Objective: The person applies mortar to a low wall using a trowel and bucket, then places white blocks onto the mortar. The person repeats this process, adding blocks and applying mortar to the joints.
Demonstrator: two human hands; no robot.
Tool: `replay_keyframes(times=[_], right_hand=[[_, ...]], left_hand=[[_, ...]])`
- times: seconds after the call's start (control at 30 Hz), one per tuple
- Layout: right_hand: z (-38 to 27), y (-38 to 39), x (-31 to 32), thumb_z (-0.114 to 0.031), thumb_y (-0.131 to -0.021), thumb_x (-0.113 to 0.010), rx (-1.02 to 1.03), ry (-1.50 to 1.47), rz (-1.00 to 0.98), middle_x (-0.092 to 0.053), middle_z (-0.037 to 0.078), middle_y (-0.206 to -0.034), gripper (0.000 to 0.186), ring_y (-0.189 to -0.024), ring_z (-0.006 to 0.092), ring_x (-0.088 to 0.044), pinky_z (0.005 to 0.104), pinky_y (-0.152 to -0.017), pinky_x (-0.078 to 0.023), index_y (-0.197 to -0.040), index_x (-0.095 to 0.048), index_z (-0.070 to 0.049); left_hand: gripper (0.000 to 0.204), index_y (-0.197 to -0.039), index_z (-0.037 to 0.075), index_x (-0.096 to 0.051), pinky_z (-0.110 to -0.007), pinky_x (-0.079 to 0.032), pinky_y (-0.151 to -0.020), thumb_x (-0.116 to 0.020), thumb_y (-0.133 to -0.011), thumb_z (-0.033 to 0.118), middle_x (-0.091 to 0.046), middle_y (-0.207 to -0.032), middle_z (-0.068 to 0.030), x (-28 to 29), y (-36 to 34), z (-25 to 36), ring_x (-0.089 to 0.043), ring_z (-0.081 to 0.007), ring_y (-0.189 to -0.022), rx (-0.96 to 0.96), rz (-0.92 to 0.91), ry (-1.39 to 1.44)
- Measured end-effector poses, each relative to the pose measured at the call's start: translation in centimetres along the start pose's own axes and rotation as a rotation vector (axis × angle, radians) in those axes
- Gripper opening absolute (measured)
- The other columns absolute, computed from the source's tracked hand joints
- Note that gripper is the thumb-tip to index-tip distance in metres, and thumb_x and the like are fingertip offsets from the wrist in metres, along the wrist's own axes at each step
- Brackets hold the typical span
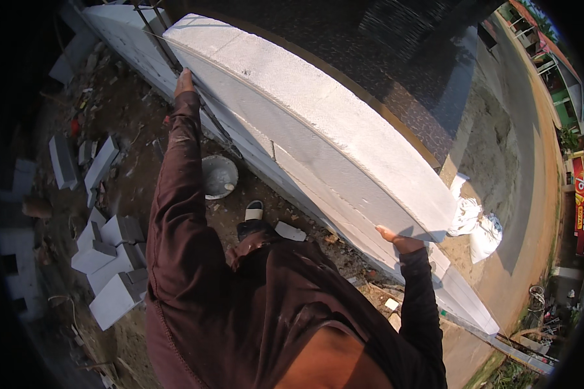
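- White block wall (318, 107): found in front of the body, run slantwise from upper left to lower right. Could be knocked out of line by a hard push at one end, if the joints are soft; firmness cannot be told.
- Left hand (184, 84): placed at the wall toward its upper left end, beside a dark pole (165, 52). Whether anything is gripped cannot be told. Knuckles could be scraped on the pole by a careless slide.
- Right hand (402, 242): placed at the wall near its lower right end. Clamped or merely rested: cannot be told. Balance could be lost through a slip, with both arms spread wide.
- Bucket (219, 178): stood on the ground near the sandalled foot (254, 211). Could be tipped by a sideways step.
- Block scrap (291, 231): lying near the same foot. An ankle could be turned on it.
- Loose blocks (113, 301): heaped at left. Could be tripped over if stepped back into.
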State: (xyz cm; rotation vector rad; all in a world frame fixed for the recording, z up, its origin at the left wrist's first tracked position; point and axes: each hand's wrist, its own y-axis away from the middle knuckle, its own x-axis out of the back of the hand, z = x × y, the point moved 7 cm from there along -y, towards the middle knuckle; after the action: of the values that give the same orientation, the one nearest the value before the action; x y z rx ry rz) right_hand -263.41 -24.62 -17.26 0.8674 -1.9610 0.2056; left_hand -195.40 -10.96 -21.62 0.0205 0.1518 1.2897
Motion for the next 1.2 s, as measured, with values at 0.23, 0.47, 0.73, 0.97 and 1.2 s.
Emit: replay_keyframes(times=[0.23, 0.47, 0.73, 0.97, 1.2], right_hand=[[0.2, -0.1, -0.1, -0.050, -0.066, -0.073, -0.079, -0.009, -0.078, -0.056, 0.015, -0.103, 0.065, -0.093, 0.0260, -0.054, 0.0370, -0.078, -0.046, -0.102, -0.056, 0.001], [-1.2, -0.3, 0.5, -0.042, -0.065, -0.076, -0.051, -0.023, -0.016, -0.062, 0.012, -0.084, 0.049, -0.076, 0.0248, -0.060, 0.0354, -0.068, -0.049, -0.090, -0.062, -0.002], [-2.3, 0.2, 1.8, -0.046, -0.064, -0.075, 0.225, 0.324, 0.204, -0.055, 0.010, -0.061, 0.046, -0.057, 0.0264, -0.055, 0.0386, -0.056, -0.046, -0.071, -0.059, -0.003], [-4.3, 0.7, 1.7, -0.048, -0.068, -0.072, 0.418, 0.493, 0.305, -0.048, 0.004, -0.049, 0.047, -0.043, 0.0207, -0.046, 0.0347, -0.046, -0.041, -0.056, -0.053, -0.006], [-3.2, 0.2, 2.1, -0.049, -0.068, -0.072, 0.252, 0.245, 0.237, -0.045, 0.004, -0.047, 0.050, -0.042, 0.0201, -0.042, 0.0358, -0.044, -0.038, -0.055, -0.052, -0.005]], left_hand=[[0.067, -0.133, 0.008, -0.037, -0.045, -0.036, -0.090, -0.044, -0.085, 0.053, -0.041, -0.133, -0.0095, -2.4, 3.6, 2.0, -0.042, -0.0242, -0.118, 0.021, -0.011, -0.009], [0.059, -0.128, 0.005, -0.044, -0.037, -0.035, -0.093, -0.045, -0.087, 0.047, -0.048, -0.126, -0.0122, -1.9, 2.4, 1.3, -0.046, -0.0266, -0.114, -0.040, 0.053, -0.017], [0.056, -0.122, 0.001, -0.050, -0.033, -0.036, -0.091, -0.048, -0.086, 0.044, -0.055, -0.117, -0.0116, -1.9, 4.2, 2.9, -0.050, -0.0243, -0.107, -0.083, 0.114, 0.001], [0.056, -0.120, -0.002, -0.050, -0.034, -0.035, -0.092, -0.045, -0.087, 0.043, -0.054, -0.116, -0.0159, -1.4, 2.3, 2.3, -0.050, -0.0265, -0.105, -0.105, 0.086, -0.045], [0.062, -0.131, 0.008, -0.038, -0.046, -0.036, -0.089, -0.042, -0.087, 0.052, -0.043, -0.129, -0.0107, -1.9, 3.5, 3.1, -0.044, -0.0267, -0.115, 0.041, 0.102, -0.139]])
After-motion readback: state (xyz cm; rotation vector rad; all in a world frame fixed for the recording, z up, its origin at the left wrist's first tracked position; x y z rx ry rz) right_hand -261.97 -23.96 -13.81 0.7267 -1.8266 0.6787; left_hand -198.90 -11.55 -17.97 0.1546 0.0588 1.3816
